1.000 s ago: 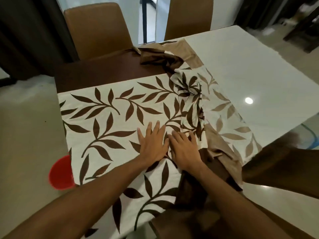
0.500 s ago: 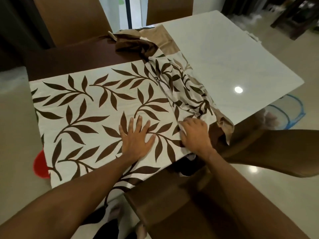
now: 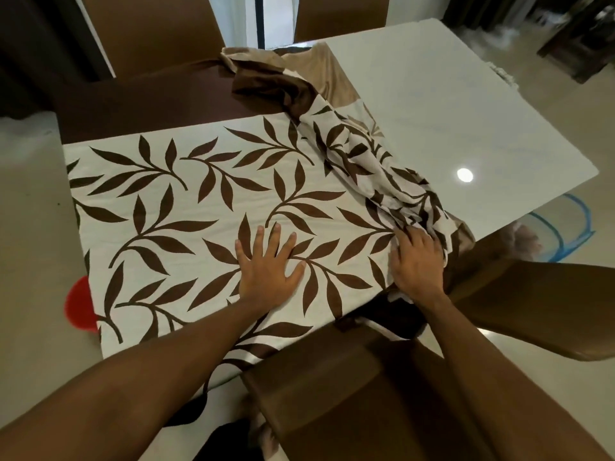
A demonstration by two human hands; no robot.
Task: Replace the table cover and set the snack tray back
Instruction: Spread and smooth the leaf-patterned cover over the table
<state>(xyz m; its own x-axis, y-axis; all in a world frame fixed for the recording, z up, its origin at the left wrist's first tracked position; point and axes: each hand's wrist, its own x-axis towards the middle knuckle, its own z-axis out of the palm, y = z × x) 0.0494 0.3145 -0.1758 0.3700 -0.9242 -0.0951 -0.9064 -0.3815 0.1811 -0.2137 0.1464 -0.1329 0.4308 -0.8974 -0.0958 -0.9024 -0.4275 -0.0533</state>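
Cream fabric table cover printed with brown leaves (image 3: 186, 207) lies flat across the frame's left half. At lower centre the left hand (image 3: 269, 264) presses it, fingers spread wide. Further right, the right hand (image 3: 417, 261) grips its bunched folds beside the bare glossy white worktop (image 3: 466, 111). A hard tug could drag the smoothed part askew. The hands were closer together earlier.

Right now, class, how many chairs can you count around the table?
4 chairs: far left, far right, near edge, right side. Others may be out of frame.
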